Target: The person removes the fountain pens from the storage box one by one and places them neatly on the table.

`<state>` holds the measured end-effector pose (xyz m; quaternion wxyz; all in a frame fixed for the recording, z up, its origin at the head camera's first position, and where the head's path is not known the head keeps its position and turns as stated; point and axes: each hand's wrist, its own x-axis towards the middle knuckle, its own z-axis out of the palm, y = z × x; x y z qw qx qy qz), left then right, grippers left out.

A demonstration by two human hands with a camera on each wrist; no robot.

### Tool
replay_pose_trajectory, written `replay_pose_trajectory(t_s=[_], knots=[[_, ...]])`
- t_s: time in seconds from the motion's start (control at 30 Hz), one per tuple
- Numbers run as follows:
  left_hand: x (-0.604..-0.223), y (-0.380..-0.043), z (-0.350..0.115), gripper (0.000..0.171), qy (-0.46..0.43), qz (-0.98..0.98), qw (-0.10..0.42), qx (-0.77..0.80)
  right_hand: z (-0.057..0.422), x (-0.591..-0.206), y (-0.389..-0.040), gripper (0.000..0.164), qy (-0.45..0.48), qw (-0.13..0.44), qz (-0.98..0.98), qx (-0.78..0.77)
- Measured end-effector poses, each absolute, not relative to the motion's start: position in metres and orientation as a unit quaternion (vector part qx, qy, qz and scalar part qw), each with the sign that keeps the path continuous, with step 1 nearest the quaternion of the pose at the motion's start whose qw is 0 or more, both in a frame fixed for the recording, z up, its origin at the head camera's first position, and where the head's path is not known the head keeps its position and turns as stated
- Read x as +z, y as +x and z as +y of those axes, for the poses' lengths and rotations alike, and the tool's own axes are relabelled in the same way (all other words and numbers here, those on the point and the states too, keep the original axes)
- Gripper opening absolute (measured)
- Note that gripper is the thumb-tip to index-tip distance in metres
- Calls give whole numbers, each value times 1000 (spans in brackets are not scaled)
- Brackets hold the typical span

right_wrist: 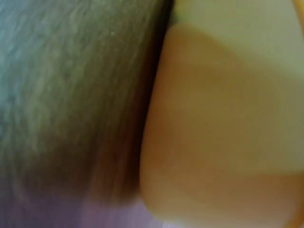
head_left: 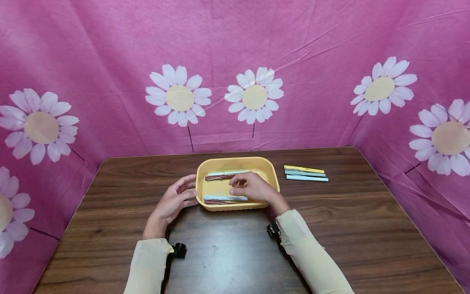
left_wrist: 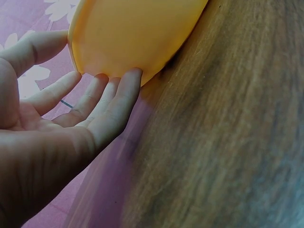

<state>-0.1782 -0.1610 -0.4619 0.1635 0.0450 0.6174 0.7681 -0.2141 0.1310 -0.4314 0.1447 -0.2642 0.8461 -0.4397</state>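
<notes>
Presently: one yellow box [head_left: 216, 188] on surface [head_left: 227, 249], pens [head_left: 222, 198] inside; left hand [head_left: 175, 199], fingers spread against box's left end; right hand [head_left: 253, 188] inside rim, fingers loosely bent, thumb apart; three pens [head_left: 305, 173] nearby, right

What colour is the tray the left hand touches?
The tray is yellow, shown best in the head view.

The left hand [left_wrist: 57, 142] rested its spread fingers [left_wrist: 116, 104] against the wall of a yellow container [left_wrist: 133, 38]; wood-grained counter [left_wrist: 228, 123] filled the right side, and pink cloth [left_wrist: 57, 65] with white petals [left_wrist: 59, 10] showed beyond.
</notes>
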Motion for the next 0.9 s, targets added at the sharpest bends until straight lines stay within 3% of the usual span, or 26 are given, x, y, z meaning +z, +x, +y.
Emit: replay_pose_trajectory(t_s=[0.53,0.9], knots=[[-463,-177,-161,61,45,612,164,773,124,-441,-218,21,-303,196,856,-370],[-462,-178,-161,61,45,611,163,774,122,-440,-218,13,-280,213,875,-333]])
